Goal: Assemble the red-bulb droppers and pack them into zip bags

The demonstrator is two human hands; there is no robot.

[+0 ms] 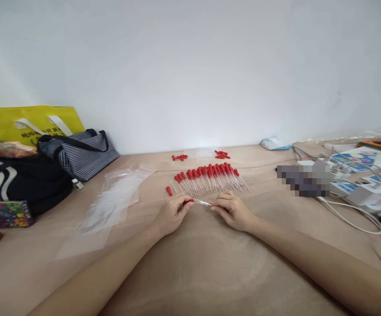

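My left hand (172, 214) pinches a red rubber bulb (189, 201) whose end meets a thin clear glass tube (202, 202). The tube's other end is between the fingertips of my right hand (231, 210). Just beyond my hands lies a row of droppers (206, 180) with red bulbs at their far ends and clear tubes towards me. A single red bulb (169, 190) stands left of the row. Behind it are two small heaps of loose bulbs, a left heap (179, 157) and a right heap (222, 154), with clear tubes (204, 153) between them.
Clear plastic bags (111, 202) lie spread at left. Beyond them are a striped bag (81, 153), a yellow bag (58, 116) and a black bag (26, 180). At right are a blurred-out dark object (302, 181), chargers (371, 195) and white cables (351, 217). A tissue pack (275, 143) lies by the wall.
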